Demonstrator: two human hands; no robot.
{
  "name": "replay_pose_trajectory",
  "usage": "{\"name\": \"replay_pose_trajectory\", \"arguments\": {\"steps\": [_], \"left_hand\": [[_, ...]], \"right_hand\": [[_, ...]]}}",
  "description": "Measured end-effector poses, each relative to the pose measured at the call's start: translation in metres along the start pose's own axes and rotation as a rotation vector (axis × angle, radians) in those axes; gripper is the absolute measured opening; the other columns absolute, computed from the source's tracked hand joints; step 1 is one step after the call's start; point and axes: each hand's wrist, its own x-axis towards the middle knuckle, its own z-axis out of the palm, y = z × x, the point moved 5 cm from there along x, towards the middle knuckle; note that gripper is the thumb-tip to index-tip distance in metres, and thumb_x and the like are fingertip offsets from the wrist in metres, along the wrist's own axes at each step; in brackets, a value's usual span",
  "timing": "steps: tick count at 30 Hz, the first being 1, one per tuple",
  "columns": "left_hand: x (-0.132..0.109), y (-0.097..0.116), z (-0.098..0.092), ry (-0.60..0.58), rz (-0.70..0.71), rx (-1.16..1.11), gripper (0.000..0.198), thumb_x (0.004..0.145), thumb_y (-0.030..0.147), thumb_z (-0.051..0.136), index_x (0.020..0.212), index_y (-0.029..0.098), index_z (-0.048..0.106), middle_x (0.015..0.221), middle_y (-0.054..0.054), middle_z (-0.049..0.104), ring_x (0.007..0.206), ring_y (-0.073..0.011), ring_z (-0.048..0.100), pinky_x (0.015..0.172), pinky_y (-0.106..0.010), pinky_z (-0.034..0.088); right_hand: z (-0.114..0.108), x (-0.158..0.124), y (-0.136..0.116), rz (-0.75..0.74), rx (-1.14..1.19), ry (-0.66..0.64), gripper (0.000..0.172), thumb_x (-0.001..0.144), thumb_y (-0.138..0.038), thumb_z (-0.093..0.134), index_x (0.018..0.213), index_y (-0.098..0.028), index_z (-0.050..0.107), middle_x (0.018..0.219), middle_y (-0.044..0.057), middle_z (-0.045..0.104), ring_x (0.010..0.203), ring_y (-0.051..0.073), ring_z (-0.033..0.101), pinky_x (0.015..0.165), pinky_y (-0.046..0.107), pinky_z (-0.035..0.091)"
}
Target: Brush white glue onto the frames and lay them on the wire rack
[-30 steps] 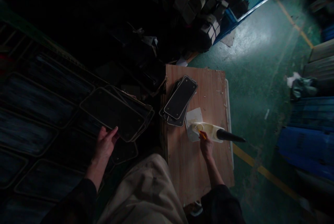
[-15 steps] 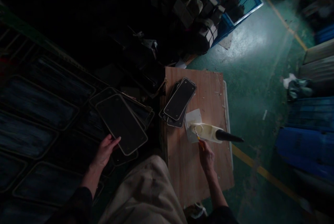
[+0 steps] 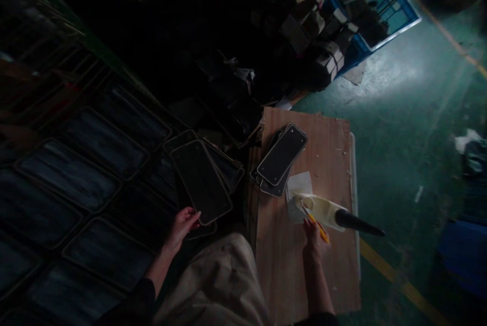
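My left hand (image 3: pixel 183 224) grips the near corner of a dark rectangular panel with a pale rim (image 3: pixel 201 182), lifted off a stack of the same panels to my left. My right hand (image 3: pixel 314 236) is closed on a thin yellow-handled brush (image 3: pixel 315 223), its tip at the mouth of a cream plastic container (image 3: pixel 320 209) lying on its side on a wooden board table (image 3: pixel 304 265). A black spout (image 3: pixel 359 224) sticks out of the container to the right. A white sheet (image 3: pixel 299 186) lies under it. A small stack of dark panels (image 3: pixel 282 156) rests on the table's far left.
Several dark panels (image 3: pixel 76 179) lie in rows over the floor at left. Dark clutter and boxes (image 3: pixel 304 42) pile up behind the table, beside a blue crate (image 3: pixel 380 6). Green floor with yellow lines (image 3: pixel 403 285) lies at right. My light trouser leg (image 3: pixel 216 285) is below.
My left hand has turned the panel from lying crosswise to pointing away from me and drawn it nearer. The brush has tilted over the container mouth. The view has shifted left.
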Motion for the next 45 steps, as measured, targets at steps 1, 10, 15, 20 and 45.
{"name": "replay_pose_trajectory", "arguments": {"steps": [1, 10, 15, 20, 45], "left_hand": [[0.0, -0.001, 0.001, -0.002, 0.016, -0.004, 0.044, 0.054, 0.044, 0.084, 0.075, 0.014, 0.059, 0.068, -0.002, 0.068, 0.059, -0.0122, 0.064, 0.053, -0.021, 0.053], [-0.003, -0.015, 0.003, 0.042, -0.006, -0.058, 0.043, 0.06, 0.051, 0.077, 0.069, 0.017, 0.053, 0.059, 0.002, 0.064, 0.052, -0.0122, 0.063, 0.045, -0.019, 0.047], [0.002, -0.029, 0.006, 0.036, -0.031, -0.07, 0.043, 0.058, 0.05, 0.078, 0.069, 0.018, 0.051, 0.055, 0.002, 0.063, 0.046, -0.0118, 0.062, 0.041, -0.017, 0.043], [0.004, -0.036, 0.007, 0.055, -0.011, -0.136, 0.041, 0.062, 0.05, 0.076, 0.07, 0.018, 0.051, 0.055, 0.004, 0.061, 0.042, -0.0103, 0.06, 0.039, -0.016, 0.04], [0.004, -0.037, 0.008, 0.002, -0.008, -0.314, 0.034, 0.068, 0.045, 0.072, 0.07, 0.018, 0.051, 0.051, 0.004, 0.059, 0.042, -0.0106, 0.06, 0.04, -0.017, 0.043]], "right_hand": [[-0.006, -0.006, -0.001, 0.019, 0.006, 0.001, 0.046, 0.062, -0.047, 0.077, 0.084, -0.013, 0.057, 0.07, 0.008, 0.069, 0.063, 0.026, 0.07, 0.071, 0.046, 0.06], [0.069, -0.089, -0.076, -0.083, -0.188, -0.481, 0.037, 0.08, -0.042, 0.067, 0.108, -0.018, 0.062, 0.087, 0.006, 0.072, 0.079, 0.022, 0.071, 0.073, 0.032, 0.06], [0.204, -0.175, -0.124, -0.547, -0.35, -1.076, 0.026, 0.088, -0.036, 0.057, 0.109, -0.021, 0.061, 0.101, 0.007, 0.069, 0.083, 0.019, 0.068, 0.071, 0.029, 0.056], [0.284, -0.236, -0.141, -1.173, -0.551, -1.496, 0.034, 0.093, -0.018, 0.045, 0.125, -0.022, 0.055, 0.101, 0.007, 0.065, 0.088, 0.017, 0.062, 0.075, 0.026, 0.049], [0.2, -0.25, -0.101, -1.355, -0.996, -1.794, 0.031, 0.094, -0.01, 0.037, 0.114, -0.021, 0.057, 0.085, 0.005, 0.061, 0.071, 0.016, 0.054, 0.062, 0.027, 0.041]]}}
